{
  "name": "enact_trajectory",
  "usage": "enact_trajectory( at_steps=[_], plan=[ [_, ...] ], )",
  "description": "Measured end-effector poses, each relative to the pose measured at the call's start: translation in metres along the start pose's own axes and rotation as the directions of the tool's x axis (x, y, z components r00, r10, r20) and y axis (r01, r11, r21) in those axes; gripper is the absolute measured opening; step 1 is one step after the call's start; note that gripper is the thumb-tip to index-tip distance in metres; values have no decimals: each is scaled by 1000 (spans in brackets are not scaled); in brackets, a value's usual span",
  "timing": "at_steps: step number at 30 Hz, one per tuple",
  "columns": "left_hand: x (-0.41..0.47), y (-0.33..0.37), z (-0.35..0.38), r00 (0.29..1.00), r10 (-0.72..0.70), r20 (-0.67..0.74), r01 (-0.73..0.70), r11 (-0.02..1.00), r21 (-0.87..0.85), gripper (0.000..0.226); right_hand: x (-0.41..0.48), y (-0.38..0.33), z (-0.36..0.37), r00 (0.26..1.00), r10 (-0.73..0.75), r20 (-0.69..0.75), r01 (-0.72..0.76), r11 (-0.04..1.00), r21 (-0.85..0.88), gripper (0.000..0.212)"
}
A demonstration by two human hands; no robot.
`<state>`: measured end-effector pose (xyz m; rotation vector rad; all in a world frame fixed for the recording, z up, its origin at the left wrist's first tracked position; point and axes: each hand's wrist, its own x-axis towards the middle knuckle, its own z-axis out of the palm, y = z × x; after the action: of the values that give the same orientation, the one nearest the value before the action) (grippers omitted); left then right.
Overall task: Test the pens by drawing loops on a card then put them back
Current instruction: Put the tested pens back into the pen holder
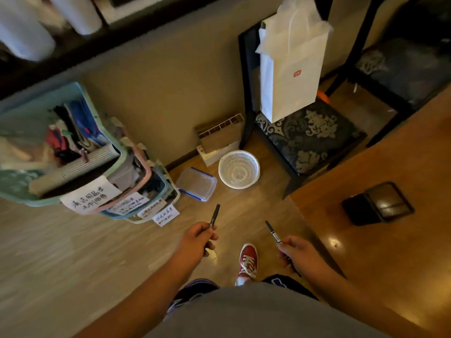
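I stand over a wooden floor with a pen in each hand. My left hand (199, 237) grips a dark pen (214, 215) near its lower end, and the pen points up and away from me. My right hand (299, 252) grips a second dark pen (272, 231) with a pale label band, its far end tilted up to the left. Both hands hover in the air at about waist height, roughly a forearm's width apart. No card is in view.
Stacked plastic baskets (80, 152) with handwritten paper labels stand at the left. On the floor ahead lie a clear lidded box (196, 182) and a white mesh basket (239, 169). A chair (310, 137) holds a white paper bag (290, 69). A brown table (390, 264) with a dark box (378, 203) is at right.
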<state>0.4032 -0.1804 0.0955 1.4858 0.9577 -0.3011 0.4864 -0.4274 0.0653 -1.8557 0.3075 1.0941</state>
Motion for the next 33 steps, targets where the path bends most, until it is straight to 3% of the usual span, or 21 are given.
enact_trajectory(
  at_steps=[9,15,18,22,28,30,33],
  plan=[
    [76,81,18,998,18,54,-25,991,129,15,53,-100,-38,992,-99,-78,105,991,82,15],
    [141,154,69,940,74,334,-168,950,262,14,56,-123,-72,978,-22,-206,100,921,376,15],
    [164,200,109,848,81,524,-269,917,293,13,43,-135,-94,936,9,-351,162,877,453,15],
    [166,244,167,647,46,761,-447,831,330,10,20,-142,-111,859,70,-507,249,808,534,12],
    [137,278,247,373,-46,927,-592,757,275,7,-15,-138,-121,672,227,-705,458,620,637,3],
    [123,276,264,289,-79,954,-624,740,250,8,-27,-128,-118,589,280,-758,490,622,611,6],
    [106,271,288,214,-75,974,-680,704,204,5,-42,-116,-116,429,294,-854,506,705,497,10]
  ],
)
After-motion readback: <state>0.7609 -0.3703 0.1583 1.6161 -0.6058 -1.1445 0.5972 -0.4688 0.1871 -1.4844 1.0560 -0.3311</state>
